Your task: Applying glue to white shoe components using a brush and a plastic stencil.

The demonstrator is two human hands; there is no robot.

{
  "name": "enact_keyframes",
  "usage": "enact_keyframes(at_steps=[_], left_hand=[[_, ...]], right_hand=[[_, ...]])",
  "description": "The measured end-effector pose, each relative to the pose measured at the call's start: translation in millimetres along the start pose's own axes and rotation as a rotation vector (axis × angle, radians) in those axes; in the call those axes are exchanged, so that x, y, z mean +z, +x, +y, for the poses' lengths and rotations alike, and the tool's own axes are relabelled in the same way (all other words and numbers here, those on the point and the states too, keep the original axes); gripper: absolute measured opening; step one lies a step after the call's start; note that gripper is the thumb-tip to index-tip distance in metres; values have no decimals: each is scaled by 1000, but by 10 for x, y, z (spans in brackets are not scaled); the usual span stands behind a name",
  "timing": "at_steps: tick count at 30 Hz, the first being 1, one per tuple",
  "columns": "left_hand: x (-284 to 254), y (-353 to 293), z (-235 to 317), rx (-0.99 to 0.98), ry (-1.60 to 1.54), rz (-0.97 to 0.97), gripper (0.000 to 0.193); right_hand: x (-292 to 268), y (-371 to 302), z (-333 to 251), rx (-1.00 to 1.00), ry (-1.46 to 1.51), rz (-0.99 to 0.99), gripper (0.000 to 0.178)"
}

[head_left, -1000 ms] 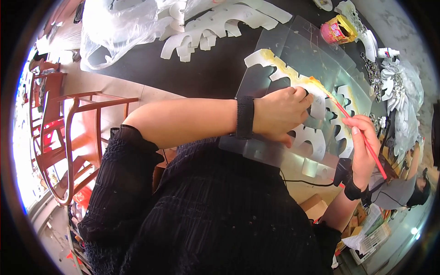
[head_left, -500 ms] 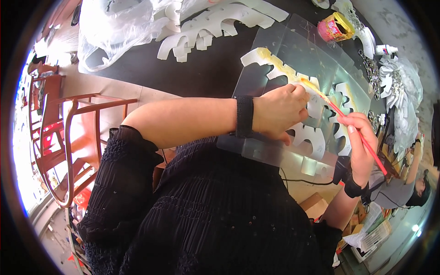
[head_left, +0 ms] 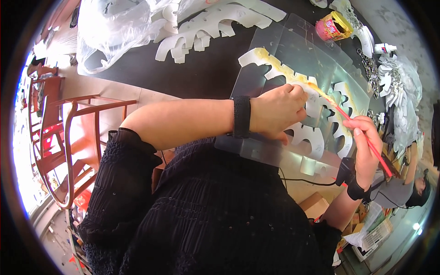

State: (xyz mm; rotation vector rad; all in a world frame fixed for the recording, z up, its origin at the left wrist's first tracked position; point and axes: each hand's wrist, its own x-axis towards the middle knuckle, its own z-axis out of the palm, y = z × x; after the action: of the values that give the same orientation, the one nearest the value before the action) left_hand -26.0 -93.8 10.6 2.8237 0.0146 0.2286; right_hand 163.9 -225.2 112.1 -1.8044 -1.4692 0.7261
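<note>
In my right hand (head_left: 367, 140) is a slim red-handled brush (head_left: 355, 120), gripped between thumb and fingers. Its tip rests on the yellowish, paste-like coating along the upper edge of a white notched strip (head_left: 253, 57), which looks like paper or card. My left hand (head_left: 280, 107) lies over this strip's lower side, fingers bent and pressed down on it; the fingertips are partly hidden. Below and to the right, other white cut-outs (head_left: 313, 140) with scalloped edges lie on a clear plastic sheet (head_left: 293, 36).
A pink-and-yellow tub (head_left: 334, 27) stands at the far right of the dark table (head_left: 192, 75). White cut pieces (head_left: 208, 28) and a plastic bag (head_left: 112, 34) lie far left. Metal chains (head_left: 370, 68) and a small white bottle (head_left: 385, 48) sit rightward. Another person (head_left: 398, 185) is at the right.
The brush has moved a little to the right and toward me along the coated edge, my right hand with it. My left hand stays on the strip.
</note>
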Motion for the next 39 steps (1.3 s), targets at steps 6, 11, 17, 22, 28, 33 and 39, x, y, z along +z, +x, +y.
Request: enact_keyframes(at_steps=[6, 11, 17, 22, 28, 33, 39], left_hand=[[6, 5, -1, 6, 9, 6, 64], [-11, 16, 6, -2, 28, -31, 64], [7, 7, -1, 16, 25, 26, 65], [7, 6, -11, 7, -19, -4, 64], [-7, 2, -2, -6, -3, -17, 64], [4, -3, -5, 5, -10, -2, 65], [0, -10, -4, 1, 16, -2, 65]], right_hand=[[-2, -26, 58, 52, -28, 12, 14], [92, 31, 92, 47, 46, 63, 14], [2, -19, 12, 63, -42, 8, 14], [48, 30, 16, 4, -54, -4, 13], [65, 19, 31, 52, -28, 57, 14], [72, 4, 18, 36, -52, 69, 14], [3, -19, -40, 24, -100, -34, 15]])
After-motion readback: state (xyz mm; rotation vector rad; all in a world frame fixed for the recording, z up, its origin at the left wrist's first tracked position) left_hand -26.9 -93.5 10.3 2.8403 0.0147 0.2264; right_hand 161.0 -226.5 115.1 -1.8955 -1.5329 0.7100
